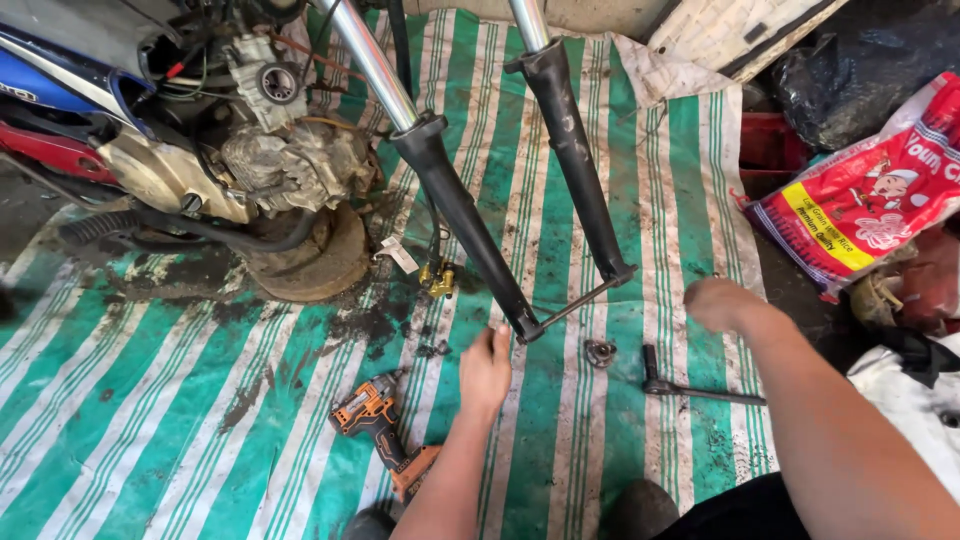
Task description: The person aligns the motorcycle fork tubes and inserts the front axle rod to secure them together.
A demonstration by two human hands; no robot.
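The left hand [486,368] reaches with loose, spread fingers to the axle rod [577,301] at the fork legs' [470,225] lower ends, mid-tarp [150,420]. The right hand [722,303], curled into an empty fist, hovers above a socket wrench [690,387] near the tarp's right edge. An orange drill [378,420] lies by the near edge.

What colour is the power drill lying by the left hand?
Orange and black drill, clearest in the head view.

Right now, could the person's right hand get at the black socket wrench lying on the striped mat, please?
Probably yes. The right hand hovers just above and beside the black socket wrench, which lies flat on the striped mat with nothing on top of it. The small metal part sits off to one side, clear of the path.
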